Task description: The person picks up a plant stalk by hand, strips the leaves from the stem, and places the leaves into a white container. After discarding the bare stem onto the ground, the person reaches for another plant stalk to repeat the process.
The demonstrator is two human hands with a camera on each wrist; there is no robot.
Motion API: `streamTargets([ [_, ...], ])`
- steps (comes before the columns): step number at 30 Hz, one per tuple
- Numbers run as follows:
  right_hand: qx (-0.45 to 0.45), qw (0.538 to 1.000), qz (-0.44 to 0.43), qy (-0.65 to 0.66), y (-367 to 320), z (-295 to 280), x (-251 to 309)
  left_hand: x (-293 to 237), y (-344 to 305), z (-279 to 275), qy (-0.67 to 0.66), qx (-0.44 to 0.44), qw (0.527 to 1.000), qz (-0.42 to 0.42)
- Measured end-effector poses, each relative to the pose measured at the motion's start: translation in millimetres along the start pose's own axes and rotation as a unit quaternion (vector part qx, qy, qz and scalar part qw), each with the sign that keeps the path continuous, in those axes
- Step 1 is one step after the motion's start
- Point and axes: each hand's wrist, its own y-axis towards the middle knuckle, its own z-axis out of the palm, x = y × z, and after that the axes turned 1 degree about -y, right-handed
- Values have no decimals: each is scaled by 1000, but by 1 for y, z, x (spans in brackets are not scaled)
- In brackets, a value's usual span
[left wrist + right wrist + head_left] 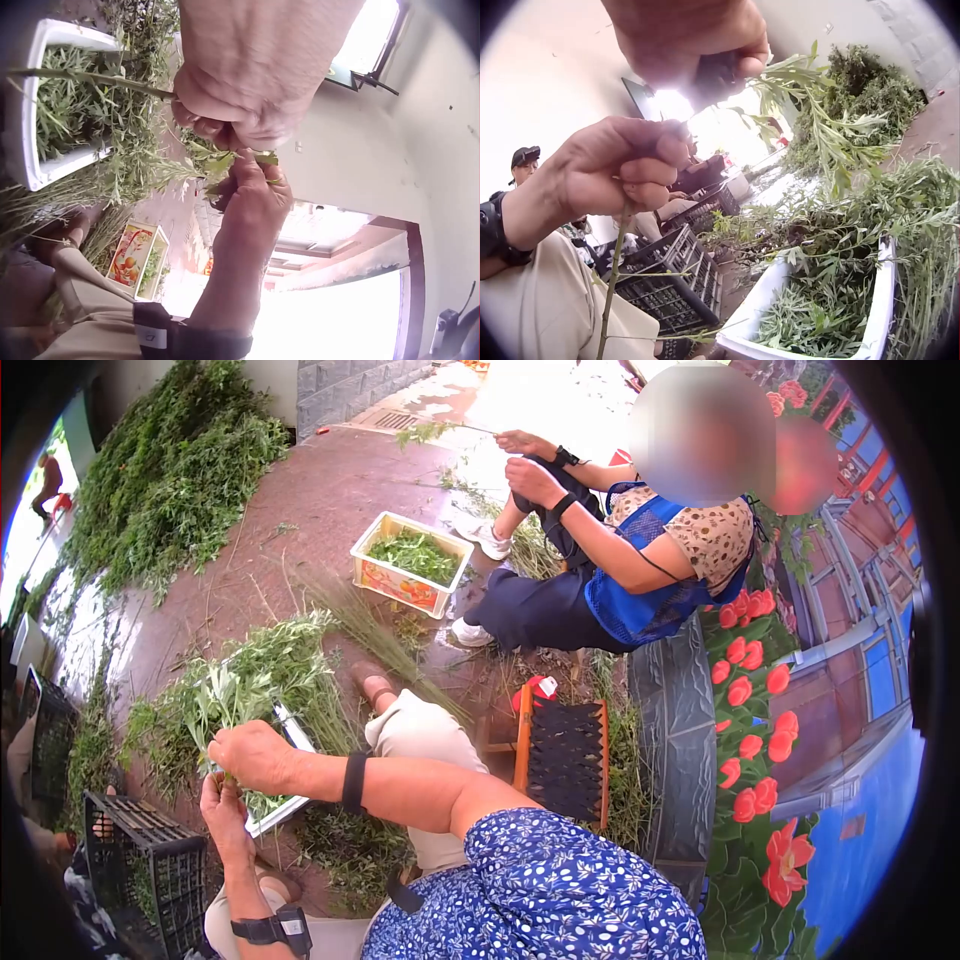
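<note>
My left hand [228,822] curls its fingers round a thin green plant stem [613,300]. In the left wrist view the bare part of that stem [97,78] sticks out from the fist. Close beside it, my right hand [255,760] grips leafy green tops [821,131] with thumb and fingers. The two hands nearly meet, and their fingers partly hide the stalk between them. Below them stands a white bin [883,289] holding loose green leaves [814,322]. A heap of leafy stalks [290,660] lies against its far side.
A black crate [145,850] stands left of my legs. Further off are a cream box [400,585] of leaves and a large plant pile [170,470]. Another person [640,550] sits opposite, holding a sprig. An orange-framed stool [565,755] is at my right; bare stalks [385,640] litter the floor.
</note>
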Motion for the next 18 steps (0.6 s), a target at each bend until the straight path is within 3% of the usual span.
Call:
streamTargets([
  [3, -31, 999, 2, -10, 3, 6, -4, -9, 2, 3, -22, -9, 999, -33],
  [5, -86, 996, 16, -4, 3, 6, -8, -14, 1, 8, -29, 2, 1000, -6],
  [6, -99, 990, 27, -96, 8, 1, -14, -12, -3, 3, 4, 4, 1000, 20],
  [7, -139, 984, 64, -88, 12, -11, -30, -18, -7, -1, 27, -2, 999, -29],
  [10, -266, 957, 112, -17, 29, -50, -62, 3, -3, -17, -42, 18, 999, -9],
  [12, -256, 952, 143, 85, 26, -59, -54, -4, -2, -22, -88, -14, 996, -30],
  [16, -240, 955, 123, 126, 20, -42, -32, -11, 1, -44, -114, -100, 987, 45],
  [18, -187, 966, 107, 141, 20, -21, -25, -14, 0, -51, -97, -123, 986, 54],
])
